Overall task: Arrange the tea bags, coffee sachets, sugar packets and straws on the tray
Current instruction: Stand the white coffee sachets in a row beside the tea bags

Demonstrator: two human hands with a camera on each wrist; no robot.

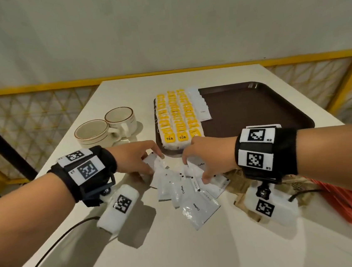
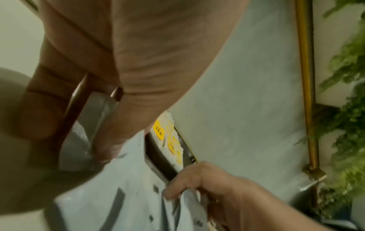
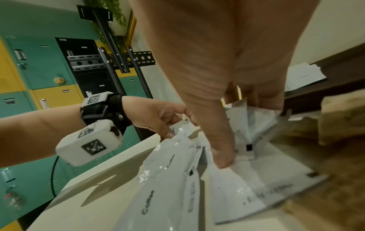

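White coffee sachets [image 1: 188, 195] lie fanned out on the table in front of the brown tray [image 1: 255, 107]. My left hand [image 1: 145, 161] pinches the left end of the fan, with a sachet [image 2: 88, 129] between thumb and fingers. My right hand [image 1: 202, 163] grips the right end, its thumb [image 3: 223, 161] pressed on a sachet [image 3: 256, 179]. Yellow tea bags [image 1: 176, 116] fill the tray's left side in three rows. Beside them lies a row of coffee sachets [image 1: 201, 106]. Brown sugar packets [image 1: 238, 181] lie under my right wrist, with red straws [image 1: 340, 200] further right.
Two cream cups [image 1: 92, 132] [image 1: 120, 117] stand on the table left of the tray. The right half of the tray is bare. A yellow railing [image 1: 35, 88] runs behind the table. Black cables [image 1: 52, 244] trail from both wrist cameras over the near table.
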